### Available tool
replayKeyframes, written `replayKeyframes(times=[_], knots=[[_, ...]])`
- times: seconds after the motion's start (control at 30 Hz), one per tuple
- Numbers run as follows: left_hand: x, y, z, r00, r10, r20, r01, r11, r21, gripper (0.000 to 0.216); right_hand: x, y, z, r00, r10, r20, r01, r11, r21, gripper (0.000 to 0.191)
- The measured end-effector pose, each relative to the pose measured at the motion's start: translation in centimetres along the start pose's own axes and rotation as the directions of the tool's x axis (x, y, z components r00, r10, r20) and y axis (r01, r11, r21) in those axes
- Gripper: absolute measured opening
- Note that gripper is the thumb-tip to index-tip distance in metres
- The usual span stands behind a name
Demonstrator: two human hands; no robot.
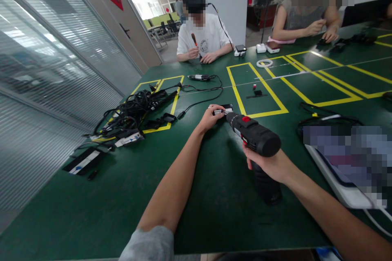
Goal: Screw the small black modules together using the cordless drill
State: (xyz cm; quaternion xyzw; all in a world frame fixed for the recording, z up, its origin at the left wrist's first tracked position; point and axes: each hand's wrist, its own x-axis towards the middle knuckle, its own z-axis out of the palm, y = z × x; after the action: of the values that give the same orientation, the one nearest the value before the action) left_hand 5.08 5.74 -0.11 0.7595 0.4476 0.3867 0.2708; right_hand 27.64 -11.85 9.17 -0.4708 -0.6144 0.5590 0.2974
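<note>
My right hand (269, 165) is wrapped round the grip of a black cordless drill (254, 134) with a red switch, its nose pointing at a small black power adapter (223, 109) on the green table (214, 195). My left hand (210, 117) is closed on that adapter and holds it down against the table. The drill's tip sits at or right beside the adapter. A cable runs from the adapter away to the left.
A tangle of black adapters and cables (134, 110) lies at the left, with a flat adapter (82, 162) nearer the edge. An electric screwdriver (199, 77) lies beyond. Two people sit across the table. A blurred device (346, 159) sits at the right.
</note>
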Motion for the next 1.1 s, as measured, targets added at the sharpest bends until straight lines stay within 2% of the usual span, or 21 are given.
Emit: replayKeyframes(times=[0.43,0.77,0.93,1.1], knots=[[0.07,0.17,-0.02,1.0,-0.014,0.002,0.014,1.0,0.012,0.021,0.0,-0.23,0.05,1.0,0.023,-0.018,-0.023,1.0,-0.012,0.006],[0.06,0.03,0.13,1.0,0.001,-0.02,-0.002,1.0,-0.026,0.02,-0.12,-0.3,0.06,0.999,0.031,-0.018,-0.031,0.999,-0.022,0.013],[0.04,0.12,0.16,1.0,-0.02,-0.023,0.019,1.0,-0.024,0.02,0.08,0.03,-0.02,1.0,0.018,-0.01,-0.018,1.0,-0.017,0.007],[0.1,0.13,0.2,1.0,-0.022,-0.022,0.022,1.0,-0.005,0.02,0.13,0.01,0.04,0.999,0.035,-0.034,-0.035,0.999,-0.003,0.024]])
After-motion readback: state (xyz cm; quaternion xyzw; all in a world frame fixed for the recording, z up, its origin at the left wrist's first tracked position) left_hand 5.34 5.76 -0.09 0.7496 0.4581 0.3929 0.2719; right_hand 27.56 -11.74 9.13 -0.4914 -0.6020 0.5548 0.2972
